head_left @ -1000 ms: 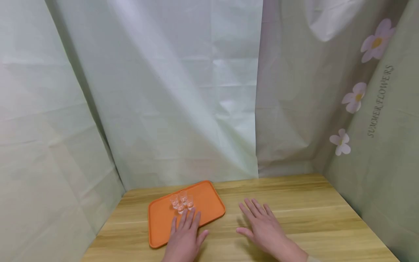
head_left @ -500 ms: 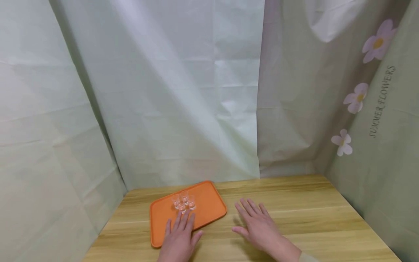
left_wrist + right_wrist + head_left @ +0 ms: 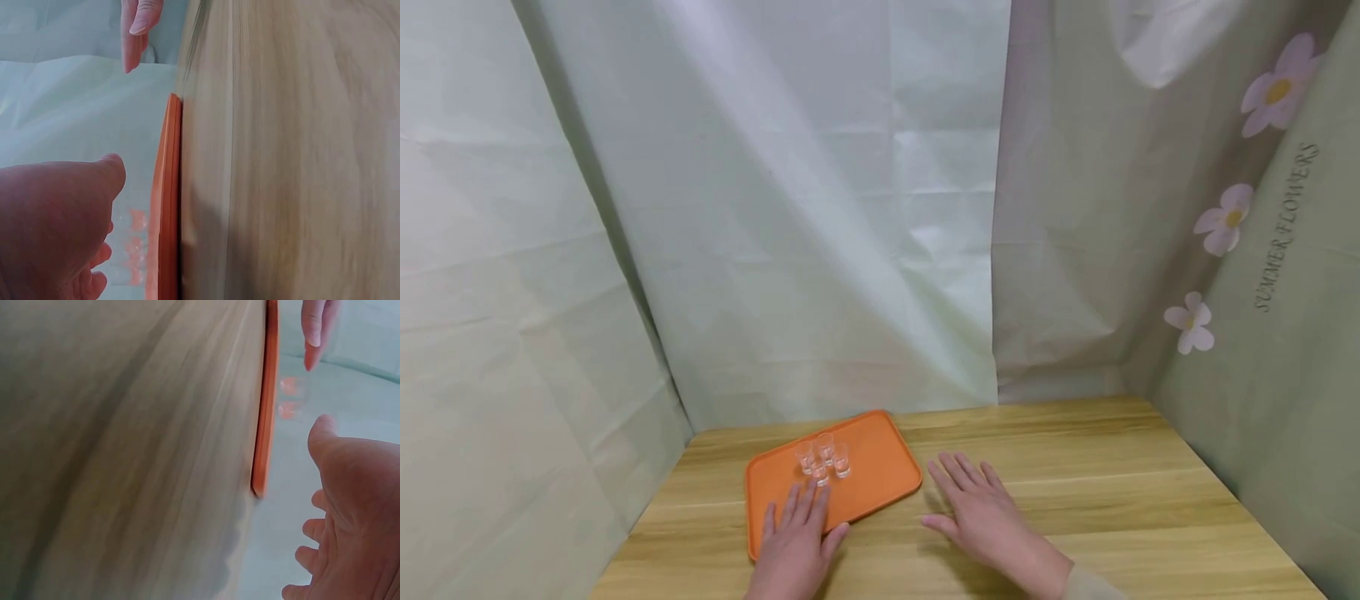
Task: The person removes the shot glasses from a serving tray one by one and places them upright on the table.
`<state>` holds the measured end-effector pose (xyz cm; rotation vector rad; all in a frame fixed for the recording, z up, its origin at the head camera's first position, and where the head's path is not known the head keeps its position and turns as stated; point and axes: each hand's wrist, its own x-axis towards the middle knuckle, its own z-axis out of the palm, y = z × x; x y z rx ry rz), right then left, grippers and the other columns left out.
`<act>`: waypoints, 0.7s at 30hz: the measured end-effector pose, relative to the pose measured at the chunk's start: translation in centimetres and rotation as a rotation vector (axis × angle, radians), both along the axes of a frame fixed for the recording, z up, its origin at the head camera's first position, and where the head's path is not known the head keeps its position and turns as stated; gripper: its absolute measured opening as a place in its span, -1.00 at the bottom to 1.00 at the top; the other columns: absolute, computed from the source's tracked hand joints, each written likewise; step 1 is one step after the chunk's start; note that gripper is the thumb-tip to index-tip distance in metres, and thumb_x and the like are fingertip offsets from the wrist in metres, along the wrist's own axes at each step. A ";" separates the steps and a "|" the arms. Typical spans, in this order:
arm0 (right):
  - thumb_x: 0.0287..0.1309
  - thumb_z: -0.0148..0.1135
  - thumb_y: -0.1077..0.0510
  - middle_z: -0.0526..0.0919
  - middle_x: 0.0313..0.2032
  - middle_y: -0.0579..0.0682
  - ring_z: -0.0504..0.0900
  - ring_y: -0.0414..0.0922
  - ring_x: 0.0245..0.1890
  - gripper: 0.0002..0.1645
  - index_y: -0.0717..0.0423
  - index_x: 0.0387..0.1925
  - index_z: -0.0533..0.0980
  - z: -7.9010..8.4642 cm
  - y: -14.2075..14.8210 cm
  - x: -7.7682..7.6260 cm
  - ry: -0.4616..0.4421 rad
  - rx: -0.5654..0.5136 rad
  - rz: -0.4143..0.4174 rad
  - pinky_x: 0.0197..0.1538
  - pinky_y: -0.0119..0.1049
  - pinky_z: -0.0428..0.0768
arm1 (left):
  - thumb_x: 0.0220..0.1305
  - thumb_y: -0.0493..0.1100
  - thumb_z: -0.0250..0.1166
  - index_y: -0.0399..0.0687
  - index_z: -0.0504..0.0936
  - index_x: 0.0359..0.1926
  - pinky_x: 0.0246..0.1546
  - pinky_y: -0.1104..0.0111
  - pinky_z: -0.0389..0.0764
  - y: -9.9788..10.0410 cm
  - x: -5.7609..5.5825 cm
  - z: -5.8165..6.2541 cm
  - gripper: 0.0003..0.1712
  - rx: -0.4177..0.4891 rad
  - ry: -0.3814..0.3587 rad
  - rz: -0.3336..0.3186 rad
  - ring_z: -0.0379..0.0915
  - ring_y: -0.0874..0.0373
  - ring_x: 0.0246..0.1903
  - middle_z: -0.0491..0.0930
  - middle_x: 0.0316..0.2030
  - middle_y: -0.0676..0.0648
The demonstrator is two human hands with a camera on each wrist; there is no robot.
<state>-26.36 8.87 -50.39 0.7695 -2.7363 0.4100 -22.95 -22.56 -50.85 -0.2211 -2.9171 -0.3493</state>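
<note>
An orange tray [image 3: 880, 462] lies at a slant on the table's left half. Several small clear shot glasses [image 3: 842, 461] stand bunched together on it, left of its middle. My left hand [image 3: 793, 550], fingers spread and straight, hovers over the tray's near edge just in front of the glasses and holds nothing. To the right of the tray, my right hand [image 3: 988, 521] is held above the bare wood, fingers extended and nothing in it. Side-on in the left wrist view, the left hand [image 3: 59, 219] appears above the level of the tray's rim [image 3: 165, 206].
The wood-grain table [image 3: 1075, 467] is bounded by pale green hanging cloth [image 3: 820, 250] at the back and both sides. Printed flowers [image 3: 1223, 219] and lettering mark the right-hand cloth.
Both hands have drifted a little to the left, the left one away from the glasses. The head view has shifted slightly; tray and glasses keep their arrangement.
</note>
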 end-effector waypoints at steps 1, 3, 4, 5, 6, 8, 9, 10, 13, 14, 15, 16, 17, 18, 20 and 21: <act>0.53 0.24 -0.40 0.32 0.65 0.16 0.32 0.25 0.61 -0.05 0.08 0.66 0.38 0.0 -0.1 -0.1 -0.005 0.003 0.000 0.59 0.42 0.27 | 0.65 0.25 0.23 -0.18 0.37 0.66 0.57 -0.50 -0.02 -0.2 0.0 -0.1 -0.16 0.001 0.002 0.003 0.06 -0.39 0.65 0.24 0.66 -0.29; 0.53 0.23 -0.40 0.32 0.65 0.15 0.32 0.24 0.62 -0.04 0.07 0.66 0.38 -0.1 -0.3 -0.3 -0.013 0.006 0.002 0.59 0.41 0.26 | 0.65 0.24 0.24 -0.19 0.36 0.67 0.56 -0.51 -0.02 -0.5 -0.1 -0.2 -0.15 0.004 0.001 0.010 0.06 -0.41 0.64 0.24 0.66 -0.30; 0.53 0.23 -0.41 0.31 0.65 0.15 0.32 0.24 0.62 -0.04 0.07 0.66 0.38 -0.2 -0.4 -0.4 -0.018 0.005 0.004 0.60 0.41 0.26 | 0.65 0.24 0.25 -0.19 0.35 0.67 0.55 -0.52 -0.02 -0.7 -0.1 -0.2 -0.14 0.006 -0.002 0.013 0.06 -0.42 0.64 0.24 0.66 -0.31; 0.53 0.22 -0.41 0.30 0.66 0.14 0.31 0.23 0.62 -0.04 0.06 0.66 0.37 -0.2 -0.6 -0.5 -0.023 0.007 0.004 0.60 0.40 0.25 | 0.65 0.24 0.25 -0.19 0.34 0.67 0.54 -0.53 -0.01 -0.8 -0.2 -0.3 -0.14 0.007 -0.003 0.018 0.06 -0.43 0.64 0.25 0.65 -0.31; 0.53 0.23 -0.41 0.30 0.66 0.14 0.31 0.23 0.62 -0.04 0.07 0.66 0.37 -0.3 -0.7 -0.6 -0.027 0.005 0.006 0.60 0.40 0.25 | 0.65 0.24 0.25 -0.19 0.34 0.67 0.54 -0.53 -0.01 -1.0 -0.2 -0.3 -0.14 0.007 -0.004 0.021 0.07 -0.43 0.64 0.25 0.65 -0.32; 0.53 0.24 -0.40 0.30 0.66 0.15 0.31 0.24 0.62 -0.04 0.07 0.66 0.37 -0.3 -1.0 -0.8 -0.033 0.003 0.011 0.61 0.40 0.24 | 0.65 0.25 0.24 -0.19 0.35 0.67 0.53 -0.54 -0.01 -1.2 -0.2 -0.3 -0.14 0.012 -0.005 0.028 0.07 -0.45 0.63 0.26 0.65 -0.33; 0.53 0.24 -0.39 0.30 0.66 0.15 0.31 0.24 0.62 -0.05 0.07 0.67 0.36 -0.3 -1.2 -0.9 -0.036 0.002 0.014 0.61 0.40 0.24 | 0.65 0.25 0.24 -0.19 0.36 0.67 0.53 -0.54 -0.01 -1.3 -0.2 -0.3 -0.14 0.014 -0.005 0.031 0.07 -0.45 0.63 0.26 0.64 -0.33; 0.54 0.23 -0.39 0.29 0.66 0.14 0.30 0.23 0.63 -0.05 0.06 0.67 0.36 -0.3 -1.3 -1.0 -0.043 0.005 0.016 0.61 0.40 0.24 | 0.65 0.25 0.23 -0.20 0.37 0.66 0.53 -0.55 0.00 -1.4 -0.2 -0.3 -0.15 0.015 -0.002 0.032 0.08 -0.46 0.62 0.27 0.64 -0.34; 0.55 0.22 -0.38 0.28 0.67 0.15 0.29 0.23 0.63 -0.05 0.06 0.69 0.33 -0.3 -1.7 -1.2 -0.067 0.008 0.027 0.61 0.40 0.23 | 0.66 0.26 0.21 -0.20 0.39 0.65 0.54 -0.54 -0.01 -1.8 -0.1 -0.3 -0.17 0.018 -0.010 0.045 0.08 -0.46 0.62 0.27 0.63 -0.35; 0.55 0.21 -0.39 0.28 0.67 0.15 0.28 0.23 0.64 -0.04 0.06 0.69 0.33 -0.3 -1.8 -1.2 -0.073 0.010 0.030 0.61 0.40 0.23 | 0.67 0.25 0.21 -0.21 0.40 0.64 0.54 -0.54 -0.01 -1.9 -0.2 -0.3 -0.17 0.016 -0.012 0.050 0.08 -0.46 0.62 0.27 0.63 -0.35; 0.56 0.20 -0.40 0.28 0.67 0.15 0.28 0.23 0.64 -0.04 0.06 0.69 0.32 -0.3 -1.9 -1.3 -0.078 0.014 0.031 0.61 0.39 0.23 | 0.67 0.25 0.20 -0.22 0.40 0.64 0.54 -0.53 -0.01 -2.0 -0.2 -0.3 -0.17 0.013 -0.016 0.056 0.08 -0.46 0.62 0.27 0.63 -0.36; 0.56 0.19 -0.40 0.28 0.67 0.16 0.28 0.23 0.64 -0.04 0.06 0.69 0.32 -0.3 -2.0 -1.2 -0.083 0.014 0.035 0.61 0.39 0.23 | 0.68 0.26 0.19 -0.24 0.40 0.63 0.54 -0.53 -0.01 -2.1 -0.2 -0.3 -0.17 0.010 -0.020 0.061 0.08 -0.46 0.62 0.27 0.63 -0.37; 0.55 0.19 -0.41 0.28 0.67 0.16 0.28 0.24 0.64 -0.03 0.06 0.69 0.32 -0.3 -2.2 -1.3 -0.082 0.015 0.037 0.61 0.40 0.24 | 0.68 0.26 0.18 -0.24 0.39 0.64 0.55 -0.53 -0.03 -2.2 -0.2 -0.3 -0.17 0.007 -0.028 0.068 0.07 -0.46 0.63 0.26 0.63 -0.37; 0.55 0.20 -0.41 0.29 0.66 0.17 0.28 0.24 0.63 -0.03 0.06 0.69 0.33 -0.3 -2.3 -1.3 -0.081 0.017 0.039 0.61 0.39 0.24 | 0.68 0.26 0.18 -0.26 0.39 0.63 0.55 -0.53 -0.03 -2.3 -0.3 -0.2 -0.16 0.004 -0.031 0.072 0.07 -0.46 0.63 0.25 0.63 -0.38; 0.54 0.20 -0.41 0.30 0.66 0.16 0.29 0.24 0.63 -0.04 0.06 0.68 0.34 -0.3 -2.5 -1.3 -0.082 0.018 0.044 0.60 0.39 0.26 | 0.69 0.26 0.17 -0.30 0.38 0.63 0.55 -0.53 -0.03 -2.4 -0.3 -0.1 -0.15 -0.006 -0.033 0.076 0.07 -0.46 0.62 0.25 0.63 -0.39; 0.54 0.22 -0.40 0.30 0.66 0.16 0.29 0.24 0.63 -0.04 0.06 0.67 0.35 -0.3 -2.6 -1.3 -0.084 0.016 0.048 0.60 0.39 0.26 | 0.69 0.25 0.17 -0.31 0.37 0.63 0.55 -0.53 -0.04 -2.4 -0.3 -0.1 -0.15 -0.009 -0.033 0.077 0.07 -0.46 0.62 0.25 0.63 -0.40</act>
